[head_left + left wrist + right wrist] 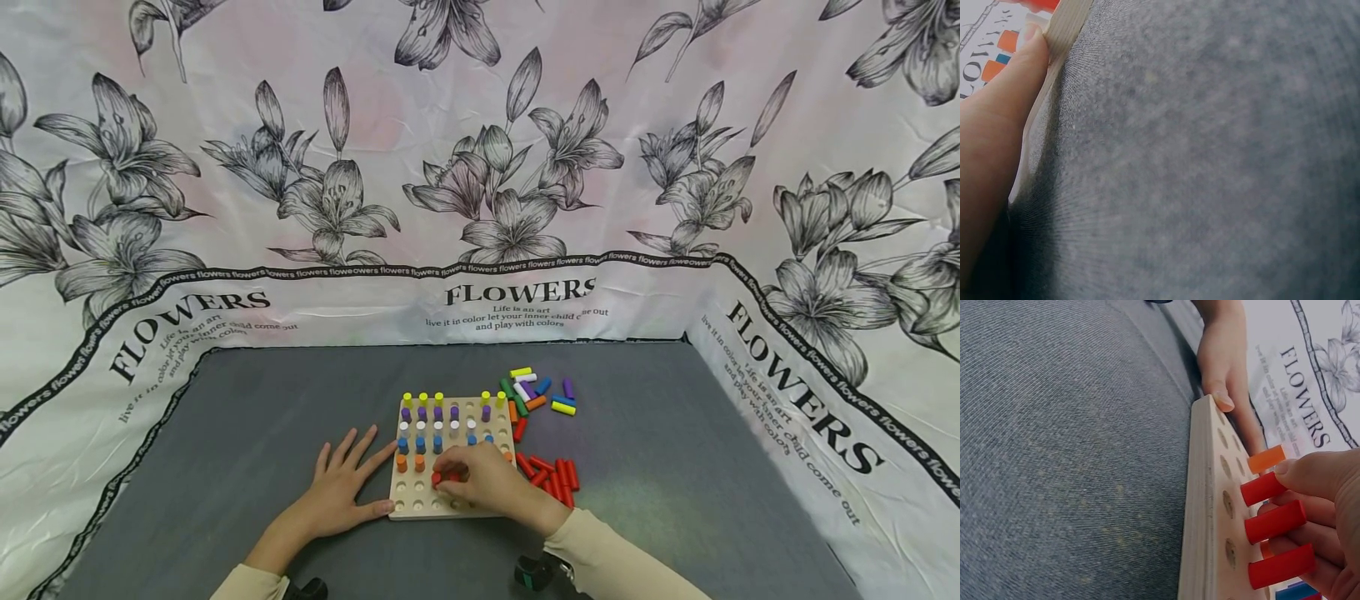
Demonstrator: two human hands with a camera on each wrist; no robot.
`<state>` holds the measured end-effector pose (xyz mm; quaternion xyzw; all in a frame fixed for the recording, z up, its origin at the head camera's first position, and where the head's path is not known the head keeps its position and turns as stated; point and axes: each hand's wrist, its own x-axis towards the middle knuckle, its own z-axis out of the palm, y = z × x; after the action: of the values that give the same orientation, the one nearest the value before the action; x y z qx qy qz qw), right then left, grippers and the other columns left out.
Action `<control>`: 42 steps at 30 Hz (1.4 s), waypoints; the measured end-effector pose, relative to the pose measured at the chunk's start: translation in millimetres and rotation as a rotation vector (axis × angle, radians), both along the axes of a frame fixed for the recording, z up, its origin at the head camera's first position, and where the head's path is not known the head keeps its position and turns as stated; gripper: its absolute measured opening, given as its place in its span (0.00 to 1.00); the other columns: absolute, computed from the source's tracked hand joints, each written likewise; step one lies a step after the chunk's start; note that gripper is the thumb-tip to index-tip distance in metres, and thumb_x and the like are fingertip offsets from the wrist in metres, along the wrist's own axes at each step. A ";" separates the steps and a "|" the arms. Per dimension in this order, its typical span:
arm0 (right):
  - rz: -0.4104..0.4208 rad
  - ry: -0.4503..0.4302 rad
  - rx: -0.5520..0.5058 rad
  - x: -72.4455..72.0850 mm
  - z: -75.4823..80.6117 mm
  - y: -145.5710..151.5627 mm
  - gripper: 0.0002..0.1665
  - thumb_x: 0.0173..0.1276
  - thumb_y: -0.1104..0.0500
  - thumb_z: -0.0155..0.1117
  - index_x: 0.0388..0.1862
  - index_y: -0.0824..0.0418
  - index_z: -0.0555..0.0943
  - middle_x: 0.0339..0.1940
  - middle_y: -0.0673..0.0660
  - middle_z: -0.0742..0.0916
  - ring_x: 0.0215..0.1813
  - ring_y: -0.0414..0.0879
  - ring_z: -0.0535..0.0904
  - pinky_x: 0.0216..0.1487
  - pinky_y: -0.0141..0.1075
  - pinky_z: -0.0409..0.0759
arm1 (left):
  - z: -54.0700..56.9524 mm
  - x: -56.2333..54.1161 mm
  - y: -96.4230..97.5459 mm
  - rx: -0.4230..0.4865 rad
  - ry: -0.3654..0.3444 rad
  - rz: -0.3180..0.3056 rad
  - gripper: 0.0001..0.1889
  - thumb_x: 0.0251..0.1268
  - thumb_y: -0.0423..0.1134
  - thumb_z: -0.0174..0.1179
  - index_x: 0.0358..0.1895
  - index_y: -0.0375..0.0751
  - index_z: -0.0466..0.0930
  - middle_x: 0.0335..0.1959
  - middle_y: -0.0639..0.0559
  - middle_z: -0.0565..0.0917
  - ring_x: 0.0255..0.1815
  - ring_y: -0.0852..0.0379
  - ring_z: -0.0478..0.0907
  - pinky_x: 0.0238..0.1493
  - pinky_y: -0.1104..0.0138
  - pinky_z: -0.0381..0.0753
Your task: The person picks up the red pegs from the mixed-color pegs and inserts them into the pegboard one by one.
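A wooden peg board (427,496) holds rows of yellow, purple, white, blue and orange pegs. My left hand (341,492) lies with fingers spread at the board's left edge, and its thumb (1032,62) presses against the side of the wood. Over the front part of the board, my right hand (487,479) pinches a red peg (1263,489) between thumb and fingers. Two more red pegs, a middle one (1275,522) and a nearer one (1282,567), stand in the same row under the right hand. An orange peg (1267,459) stands just beyond. The right hand hides part of the board.
Loose red pegs (561,479) lie in a heap right of the board. Behind them is a scatter of mixed loose pegs, among them a yellow peg (563,408) and a green peg (521,406). A grey cloth (675,450) covers the table, and a flower-printed curtain (517,300) surrounds it.
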<state>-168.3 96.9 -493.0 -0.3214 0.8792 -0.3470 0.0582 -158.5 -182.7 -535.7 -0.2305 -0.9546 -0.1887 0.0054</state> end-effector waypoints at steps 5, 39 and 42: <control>0.010 0.006 -0.038 -0.5 3.4 2.0 0.10 0.66 0.57 0.71 0.45 0.55 0.86 0.41 0.48 0.91 0.42 0.31 0.86 0.44 0.23 0.82 | 1.7 0.0 0.8 -0.028 -0.014 0.005 0.45 0.57 0.71 0.59 0.77 0.62 0.59 0.80 0.41 0.56 0.79 0.29 0.50 0.67 0.26 0.47; -0.114 -0.190 -0.293 -29.2 32.2 68.0 0.18 0.65 0.54 0.71 0.53 0.56 0.85 0.48 0.54 0.90 0.48 0.45 0.87 0.49 0.37 0.84 | 1.1 0.3 -0.4 -0.008 -0.036 0.001 0.45 0.57 0.71 0.59 0.77 0.63 0.58 0.81 0.41 0.55 0.79 0.29 0.48 0.68 0.26 0.44; -0.122 -0.180 -0.294 -34.0 32.1 77.4 0.19 0.65 0.54 0.71 0.54 0.58 0.84 0.49 0.57 0.89 0.49 0.47 0.86 0.50 0.36 0.84 | -0.2 0.8 -0.8 0.010 -0.032 0.000 0.45 0.57 0.71 0.60 0.77 0.61 0.58 0.80 0.40 0.55 0.79 0.28 0.48 0.68 0.26 0.43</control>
<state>-202.3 174.4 -460.9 -0.2400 0.8282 -0.5019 0.0680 -157.7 -183.5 -535.9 -0.2276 -0.9536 -0.1969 -0.0086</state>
